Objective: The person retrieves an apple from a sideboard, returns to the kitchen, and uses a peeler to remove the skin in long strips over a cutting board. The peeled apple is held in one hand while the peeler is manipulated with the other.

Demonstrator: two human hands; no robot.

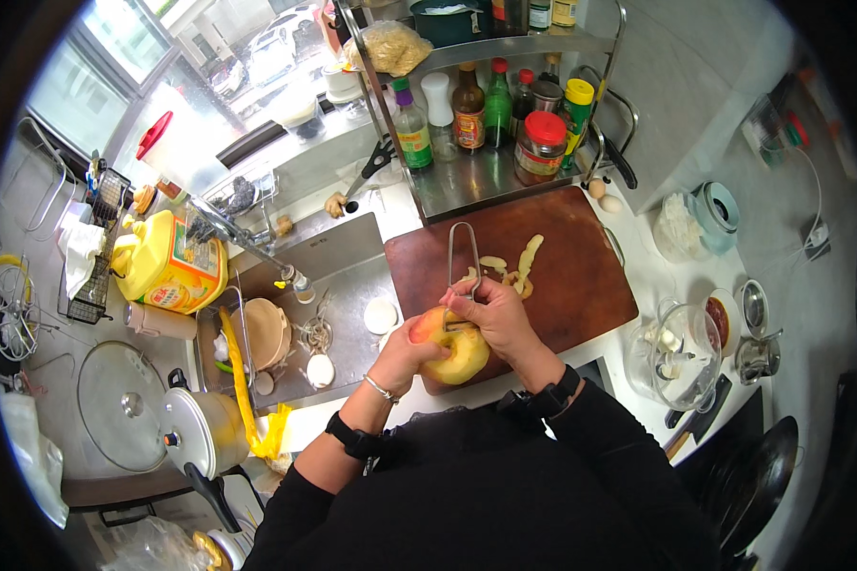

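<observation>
My left hand (398, 357) grips a large, partly peeled apple (460, 357) from its left side. Pale yellow flesh shows over most of it, and a patch of red skin is left near the upper left. In my right hand (503, 317) is a metal peeler (463, 246) with a looped wire handle that points away from me. Its blade rests against the apple's upper side. Below and beyond both hands lies a brown wooden cutting board (578, 300). Several strips of peel (528, 260) are scattered on the board.
To the left is a steel sink (350, 268) under a faucet (232, 232). A steel rack (464, 200) with bottles and jars stands behind the board. Two eggs (609, 204) sit right of it. A clear blender jug (675, 357) and knives (710, 410) lie further right; a pressure cooker (207, 435) stands left.
</observation>
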